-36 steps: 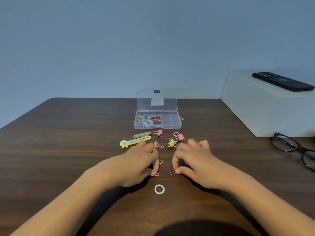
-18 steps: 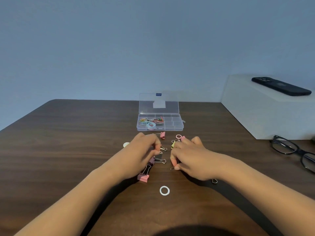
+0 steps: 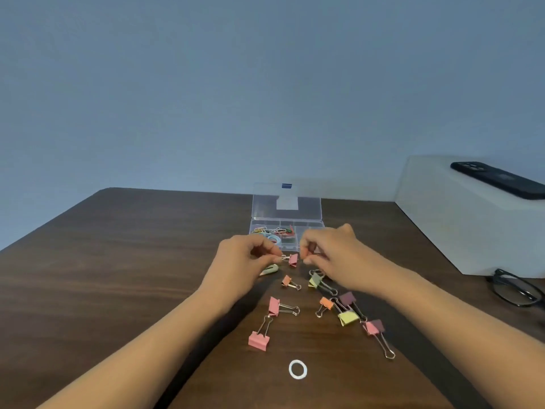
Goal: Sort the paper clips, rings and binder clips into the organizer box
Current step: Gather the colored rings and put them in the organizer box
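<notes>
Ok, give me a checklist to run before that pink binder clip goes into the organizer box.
1. Organizer box lid open: ok.
2. Left hand has the pink binder clip: ok, it pinches the wire handle.
3. Right hand free: cannot tell; its fingers are curled, and what they hold is unclear.
4. Empty compartment for binder clips: cannot tell; the hands hide the box's front row.
5. Table cleared: not ok; loose binder clips and a white ring lie on it.
</notes>
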